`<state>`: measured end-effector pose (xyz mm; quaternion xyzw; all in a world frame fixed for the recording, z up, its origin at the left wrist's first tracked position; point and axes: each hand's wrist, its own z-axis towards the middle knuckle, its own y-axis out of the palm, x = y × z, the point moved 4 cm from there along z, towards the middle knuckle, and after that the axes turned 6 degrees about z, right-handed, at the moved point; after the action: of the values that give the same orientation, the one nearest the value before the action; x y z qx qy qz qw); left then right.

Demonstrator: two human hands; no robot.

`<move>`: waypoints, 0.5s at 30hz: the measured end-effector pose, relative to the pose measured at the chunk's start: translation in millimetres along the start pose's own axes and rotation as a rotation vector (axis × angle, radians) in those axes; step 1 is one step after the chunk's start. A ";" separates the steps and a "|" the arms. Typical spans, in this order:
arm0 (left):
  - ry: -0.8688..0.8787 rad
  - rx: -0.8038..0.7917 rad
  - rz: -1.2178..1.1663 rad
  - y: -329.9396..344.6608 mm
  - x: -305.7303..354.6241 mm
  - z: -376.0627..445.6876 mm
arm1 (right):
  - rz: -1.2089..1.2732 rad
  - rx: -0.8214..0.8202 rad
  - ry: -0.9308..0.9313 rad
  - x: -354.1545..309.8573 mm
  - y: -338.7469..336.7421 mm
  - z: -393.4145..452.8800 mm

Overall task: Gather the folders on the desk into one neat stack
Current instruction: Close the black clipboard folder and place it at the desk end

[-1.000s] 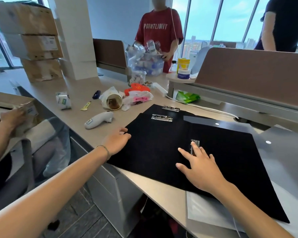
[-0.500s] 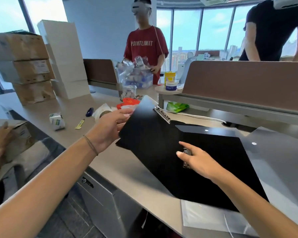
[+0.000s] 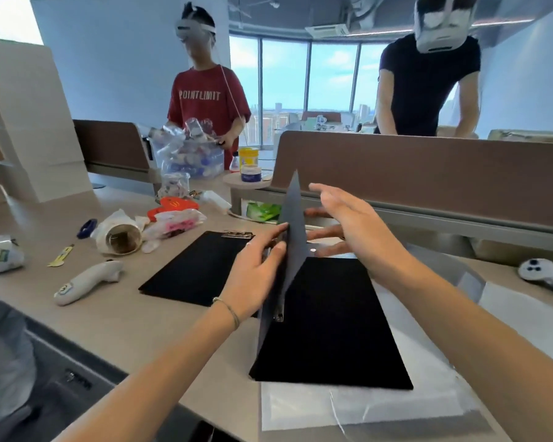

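Left hand [image 3: 253, 275] fingers pinching raised cover [image 3: 289, 240] of black folder [image 3: 332, 323] lying on bench [image 3: 115, 317]; right hand [image 3: 348, 224] fingers spreading wide behind. Risk: cover slipping, slamming, skewing folder away from second folder [image 3: 198, 266].

**Three black folders, one on edge**

A black folder [image 3: 332, 323] lies flat near the front edge of the desk [image 3: 109, 317], resting partly on a clear plastic sheet [image 3: 364, 406]. Along its left side a second black folder [image 3: 289, 237] stands tilted up on edge, its top corner pointing high and a metal clip showing low on its face. To the left, a third black folder [image 3: 195, 269] lies flat on the desk, a silver clip at its far edge. Its near right corner is hidden, so whether it touches the others cannot be told.
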<state>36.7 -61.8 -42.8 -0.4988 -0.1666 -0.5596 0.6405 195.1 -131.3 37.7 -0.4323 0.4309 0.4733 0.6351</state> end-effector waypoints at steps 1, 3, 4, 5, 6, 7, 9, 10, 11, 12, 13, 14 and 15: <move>-0.014 -0.021 0.013 12.5 -6.1 -3.5 | -0.027 0.018 0.012 1.7 -8.2 -1.3; -0.029 -0.056 0.077 34.2 -20.4 -10.3 | -0.089 0.056 0.038 8.7 -25.0 -5.0; -0.040 -0.073 0.121 42.9 -28.0 -13.8 | -0.126 0.069 0.049 13.8 -33.5 -7.8; -0.066 -0.085 0.175 49.6 -36.5 -16.1 | -0.151 0.079 0.067 20.8 -42.4 -11.0; -0.109 -0.090 0.240 54.2 -45.4 -18.6 | -0.172 0.091 0.102 30.5 -51.2 -14.9; -0.167 -0.094 0.309 56.8 -54.6 -20.7 | -0.203 0.107 0.142 42.0 -60.2 -18.3; -0.315 -0.134 0.440 59.4 -69.2 -25.3 | -0.270 0.175 0.235 67.0 -77.7 -26.4; -0.370 -0.172 0.500 60.9 -74.1 -27.1 | -0.284 0.199 0.278 78.4 -83.1 -31.0; -0.395 -0.211 0.553 63.2 -77.8 -28.3 | -0.294 0.206 0.317 88.8 -86.4 -36.0; -0.403 -0.250 0.595 65.3 -79.1 -29.2 | -0.313 0.193 0.353 98.7 -87.2 -40.8; -0.394 -0.273 0.622 67.3 -80.0 -29.5 | -0.335 0.174 0.384 108.8 -87.1 -44.9; -0.386 -0.289 0.639 68.4 -80.0 -29.8 | -0.358 0.152 0.409 119.3 -86.4 -48.5; -0.378 -0.292 0.656 69.3 -81.1 -29.6 | -0.380 0.129 0.424 129.1 -85.0 -51.5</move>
<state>61.9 -50.2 -149.9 -0.7054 -0.0322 -0.2418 0.6656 294.0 -166.1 -86.9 -0.5533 0.4947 0.2165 0.6343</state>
